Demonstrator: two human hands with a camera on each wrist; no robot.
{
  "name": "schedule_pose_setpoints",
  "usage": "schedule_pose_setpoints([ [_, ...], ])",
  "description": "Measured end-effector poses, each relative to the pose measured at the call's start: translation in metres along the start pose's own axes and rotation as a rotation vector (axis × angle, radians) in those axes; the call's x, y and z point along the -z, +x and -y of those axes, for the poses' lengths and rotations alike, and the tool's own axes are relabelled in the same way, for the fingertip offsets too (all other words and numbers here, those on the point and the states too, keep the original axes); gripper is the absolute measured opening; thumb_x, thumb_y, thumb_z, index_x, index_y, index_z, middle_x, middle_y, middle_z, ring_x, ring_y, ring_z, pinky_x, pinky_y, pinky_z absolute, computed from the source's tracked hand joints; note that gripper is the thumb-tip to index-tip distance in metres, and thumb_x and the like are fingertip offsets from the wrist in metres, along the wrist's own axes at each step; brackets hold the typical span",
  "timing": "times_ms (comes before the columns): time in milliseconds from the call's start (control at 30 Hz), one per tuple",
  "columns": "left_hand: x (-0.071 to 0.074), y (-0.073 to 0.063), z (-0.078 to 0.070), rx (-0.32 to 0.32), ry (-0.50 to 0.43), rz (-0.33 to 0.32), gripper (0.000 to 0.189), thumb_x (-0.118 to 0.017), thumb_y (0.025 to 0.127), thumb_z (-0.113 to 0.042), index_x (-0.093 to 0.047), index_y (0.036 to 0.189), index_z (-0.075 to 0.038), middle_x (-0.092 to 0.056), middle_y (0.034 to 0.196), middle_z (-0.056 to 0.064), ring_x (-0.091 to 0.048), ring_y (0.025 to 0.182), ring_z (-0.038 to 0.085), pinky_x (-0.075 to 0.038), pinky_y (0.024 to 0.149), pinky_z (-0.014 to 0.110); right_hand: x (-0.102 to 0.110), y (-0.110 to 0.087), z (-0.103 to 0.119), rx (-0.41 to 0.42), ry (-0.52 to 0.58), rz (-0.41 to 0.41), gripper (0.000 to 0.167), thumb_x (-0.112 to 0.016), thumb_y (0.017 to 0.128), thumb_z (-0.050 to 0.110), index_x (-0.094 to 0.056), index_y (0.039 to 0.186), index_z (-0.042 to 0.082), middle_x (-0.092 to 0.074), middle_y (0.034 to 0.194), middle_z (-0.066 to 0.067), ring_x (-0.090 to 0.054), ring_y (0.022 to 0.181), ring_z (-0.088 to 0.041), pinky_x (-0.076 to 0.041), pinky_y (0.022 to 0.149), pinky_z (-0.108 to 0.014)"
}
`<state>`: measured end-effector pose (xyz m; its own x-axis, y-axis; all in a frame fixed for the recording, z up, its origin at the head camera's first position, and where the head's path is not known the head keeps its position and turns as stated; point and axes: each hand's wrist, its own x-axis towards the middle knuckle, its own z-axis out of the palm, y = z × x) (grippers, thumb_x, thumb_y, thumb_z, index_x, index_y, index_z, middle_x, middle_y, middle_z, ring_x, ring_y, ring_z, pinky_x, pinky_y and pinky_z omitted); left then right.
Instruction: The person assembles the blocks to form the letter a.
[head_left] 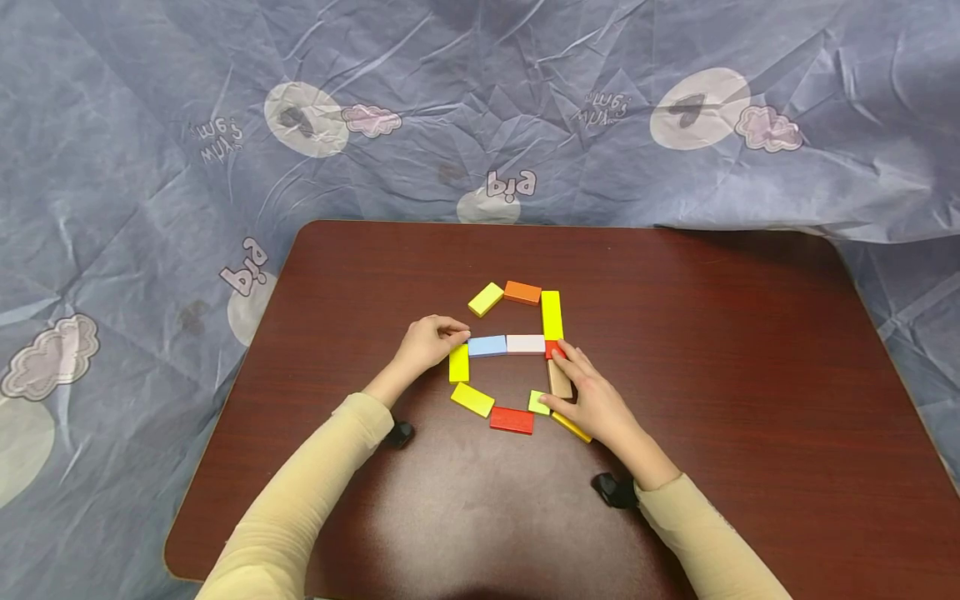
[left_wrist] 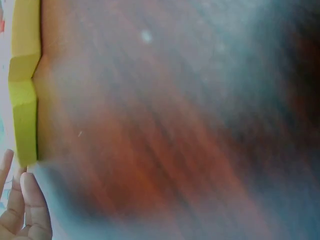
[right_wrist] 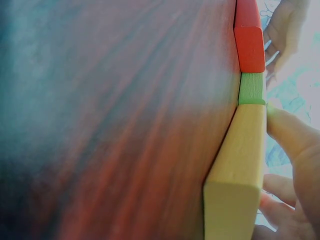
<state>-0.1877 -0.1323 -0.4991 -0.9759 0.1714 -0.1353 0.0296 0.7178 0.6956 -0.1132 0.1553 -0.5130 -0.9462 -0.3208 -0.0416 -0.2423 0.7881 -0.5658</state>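
The counter (head_left: 712,333) is a dark red-brown panel with rounded rear corners and a glossy finish; a pale reflection covers part of its front area. A creased blue-grey cloth (head_left: 450,100) hangs behind the counter and along its left side, printed with white ovals and pink clouds (head_left: 372,120). Flat coloured blocks lie in an angular outline near the middle of the counter. The left hand (head_left: 427,343) is positioned at the outline's left side: fingers relaxed, tips at the rear end of a yellow block (head_left: 458,364), just beside a blue block (head_left: 487,345). A pale pink block (head_left: 525,343) spans from the blue block to a small red block (head_left: 552,349). The right hand (head_left: 596,404) has its fingers spread, the thumb at a green block (head_left: 537,403) and another fingertip at the small red block; a wooden block (head_left: 558,379) lies between these contacts. A long red block (head_left: 512,420) lies in front. Pale sleeves (head_left: 300,492) cover both forearms.
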Motion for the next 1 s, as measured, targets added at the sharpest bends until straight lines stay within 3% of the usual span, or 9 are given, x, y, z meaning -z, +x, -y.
schedule_pose_setpoints([
  [100,0.008,-0.004,0.001,0.004,0.005,-0.027,0.024,-0.067,0.095,-0.025,-0.075,0.114,-0.014,-0.069,0.111,0.008,-0.066,0.092,0.021,-0.053,0.074,0.03,0.001,0.0,0.001,-0.002,0.002,0.002,0.082,-0.078,0.084,0.037,-0.04,0.15,0.004,-0.028,0.162,-0.011,-0.027,0.147,-0.04,-0.038,0.108,-0.059],
  [200,0.016,-0.009,0.004,0.001,0.027,-0.011,0.026,-0.067,0.094,-0.023,-0.073,0.118,-0.014,-0.067,0.115,0.009,-0.065,0.096,0.023,-0.054,0.077,0.034,0.001,0.0,0.002,-0.004,0.005,0.006,0.082,-0.078,0.084,0.037,-0.04,0.15,0.004,-0.028,0.162,-0.011,-0.027,0.147,-0.041,-0.038,0.108,-0.059],
  [467,0.02,-0.025,0.007,-0.088,0.179,0.17,0.044,-0.075,0.088,-0.021,-0.064,0.129,-0.009,-0.063,0.124,0.01,-0.062,0.107,0.025,-0.053,0.091,0.038,0.001,0.0,0.001,-0.001,0.005,0.004,0.082,-0.078,0.084,0.035,-0.04,0.15,0.004,-0.029,0.162,-0.011,-0.027,0.147,-0.041,-0.038,0.108,-0.059],
  [1000,0.01,-0.027,0.009,-0.111,0.195,0.132,0.044,-0.08,0.083,-0.017,-0.066,0.124,-0.007,-0.064,0.114,0.009,-0.064,0.098,0.021,-0.055,0.086,0.033,0.001,0.0,0.002,-0.01,-0.002,0.013,0.083,-0.078,0.084,0.038,-0.04,0.15,0.005,-0.027,0.162,-0.011,-0.026,0.147,-0.04,-0.038,0.108,-0.059],
])
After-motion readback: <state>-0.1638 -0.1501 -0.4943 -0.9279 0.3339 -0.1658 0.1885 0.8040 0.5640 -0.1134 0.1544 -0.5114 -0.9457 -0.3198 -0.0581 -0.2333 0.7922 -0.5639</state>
